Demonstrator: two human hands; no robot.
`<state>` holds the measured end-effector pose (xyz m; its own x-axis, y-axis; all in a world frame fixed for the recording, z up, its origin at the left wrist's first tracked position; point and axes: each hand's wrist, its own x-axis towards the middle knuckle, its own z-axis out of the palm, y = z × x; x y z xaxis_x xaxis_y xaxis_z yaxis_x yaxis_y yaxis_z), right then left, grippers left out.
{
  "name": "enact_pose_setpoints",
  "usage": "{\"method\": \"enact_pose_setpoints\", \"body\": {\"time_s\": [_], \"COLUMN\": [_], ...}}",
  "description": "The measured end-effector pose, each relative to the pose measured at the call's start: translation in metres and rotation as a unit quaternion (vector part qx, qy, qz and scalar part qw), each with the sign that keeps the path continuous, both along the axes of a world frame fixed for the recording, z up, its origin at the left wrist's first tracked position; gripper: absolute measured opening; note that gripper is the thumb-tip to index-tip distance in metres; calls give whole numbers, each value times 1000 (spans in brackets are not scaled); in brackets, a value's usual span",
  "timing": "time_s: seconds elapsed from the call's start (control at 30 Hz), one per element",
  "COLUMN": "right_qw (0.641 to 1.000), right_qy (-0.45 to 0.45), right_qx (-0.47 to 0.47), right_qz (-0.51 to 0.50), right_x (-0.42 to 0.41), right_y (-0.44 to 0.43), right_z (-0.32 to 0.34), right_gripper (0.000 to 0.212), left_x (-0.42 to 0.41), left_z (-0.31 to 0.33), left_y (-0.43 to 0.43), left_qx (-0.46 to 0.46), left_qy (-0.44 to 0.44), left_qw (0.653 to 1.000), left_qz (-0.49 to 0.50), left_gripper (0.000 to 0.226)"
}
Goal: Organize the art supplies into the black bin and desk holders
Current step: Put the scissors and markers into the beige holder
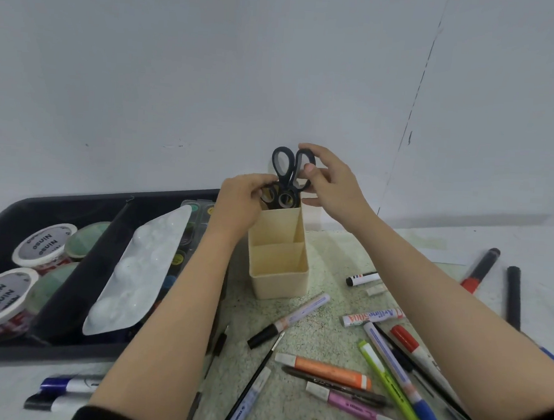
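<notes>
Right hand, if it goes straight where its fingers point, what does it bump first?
Probably the black-handled scissors poking up from the cream plastic desk holder; the right hand pinches one loop.

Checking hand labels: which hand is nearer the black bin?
Left. The left hand sits by the far right corner of the black bin; the right hand is farther right, beyond the beige holder.

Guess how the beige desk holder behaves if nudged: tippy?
Likely tippy: the beige holder is tall and narrow, and the black scissors stand handles-up above its far compartment, which raises the weight. Probably light, since the near compartments look empty. The left hand and right hand gripping the scissors may steady it.
</notes>
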<state>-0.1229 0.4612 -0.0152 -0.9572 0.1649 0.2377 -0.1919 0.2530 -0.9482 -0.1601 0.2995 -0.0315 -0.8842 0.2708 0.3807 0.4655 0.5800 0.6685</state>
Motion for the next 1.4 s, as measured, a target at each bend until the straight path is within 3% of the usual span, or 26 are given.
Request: {"method": "enact_pose_setpoints", "body": {"time_s": [0.37,0.67,1.03,1.4], "right_qw": [991,974,978,978], "right_qy": [69,68,50,38], "right_qx": [109,214,187,198], "right_qz": [-22,-38,-77,-58], "right_x": [-6,3,8,18], "right_y": [-3,-4,-11,-7], "right_z": [-8,-5,-4,-7], "right_gripper": [51,53,51,61], "left_x": [-18,-9,-2,29], "left_z": [-1,2,2,16], "left_y": [1,3,1,0], "left_qx": [54,8,8,-116], "left_qy": [10,22,36,-27], "left_qw": [998,998,996,992], "left_qz": [28,51,87,41], "left_gripper": [21,25,17,35]}}
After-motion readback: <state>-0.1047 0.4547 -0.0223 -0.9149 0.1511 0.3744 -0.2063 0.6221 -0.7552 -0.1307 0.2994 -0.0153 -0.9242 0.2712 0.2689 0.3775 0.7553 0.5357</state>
